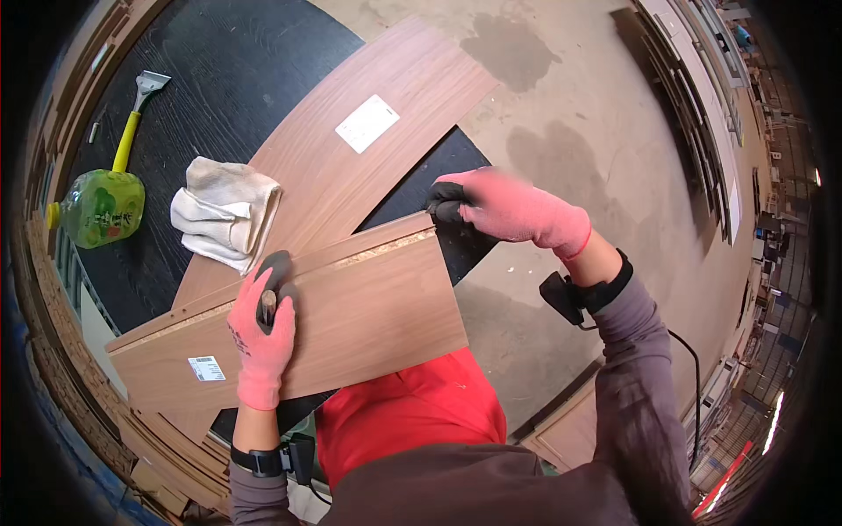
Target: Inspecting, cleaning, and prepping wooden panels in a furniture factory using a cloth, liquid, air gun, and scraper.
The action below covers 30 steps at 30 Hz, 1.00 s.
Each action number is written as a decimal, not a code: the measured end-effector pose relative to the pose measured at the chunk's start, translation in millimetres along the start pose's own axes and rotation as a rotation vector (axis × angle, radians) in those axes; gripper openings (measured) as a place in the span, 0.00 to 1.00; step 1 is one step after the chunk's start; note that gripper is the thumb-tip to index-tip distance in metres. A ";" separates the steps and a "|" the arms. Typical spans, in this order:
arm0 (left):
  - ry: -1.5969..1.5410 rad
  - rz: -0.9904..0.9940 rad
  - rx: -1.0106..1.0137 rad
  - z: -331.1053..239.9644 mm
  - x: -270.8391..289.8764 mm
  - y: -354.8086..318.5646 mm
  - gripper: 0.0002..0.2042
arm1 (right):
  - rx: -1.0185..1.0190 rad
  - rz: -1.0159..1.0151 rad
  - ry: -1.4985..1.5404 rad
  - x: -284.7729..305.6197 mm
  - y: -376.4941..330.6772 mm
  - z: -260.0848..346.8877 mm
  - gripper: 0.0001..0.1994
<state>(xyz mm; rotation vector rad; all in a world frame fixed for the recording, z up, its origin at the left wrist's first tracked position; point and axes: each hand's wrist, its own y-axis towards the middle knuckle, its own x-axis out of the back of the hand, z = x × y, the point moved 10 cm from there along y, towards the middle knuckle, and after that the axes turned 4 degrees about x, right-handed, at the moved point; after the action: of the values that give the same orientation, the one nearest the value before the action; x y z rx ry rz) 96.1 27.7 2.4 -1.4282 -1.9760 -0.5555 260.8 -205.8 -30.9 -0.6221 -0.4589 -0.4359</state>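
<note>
A wood-grain panel with a groove exposing chipboard along its far edge lies across the near side of the table. My left hand, in a pink glove with dark fingertips, rests on the panel's left part. Its fingers are closed around a small brown, wooden-looking piece, mostly hidden by the glove. My right hand, gloved the same way, has its fingers pinched together at the panel's far right corner. Beneath and beyond lies a second wood-grain panel bearing a white label.
On the black tabletop lie a folded white cloth, a green liquid bottle and a yellow-handled scraper. Stacked boards stand at the far right. More boards are piled at lower left.
</note>
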 end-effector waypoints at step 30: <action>0.000 -0.009 0.026 2.9 0.1 -0.8 0.19 | 0.072 -0.493 -0.242 -22.4 -35.6 28.6 0.17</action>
<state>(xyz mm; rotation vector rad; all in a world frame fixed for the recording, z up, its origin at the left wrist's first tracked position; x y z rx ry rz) 94.6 29.4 0.5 -1.4042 -1.9841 -0.5318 216.5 -208.0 -6.1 -0.4898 -0.8617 -0.8119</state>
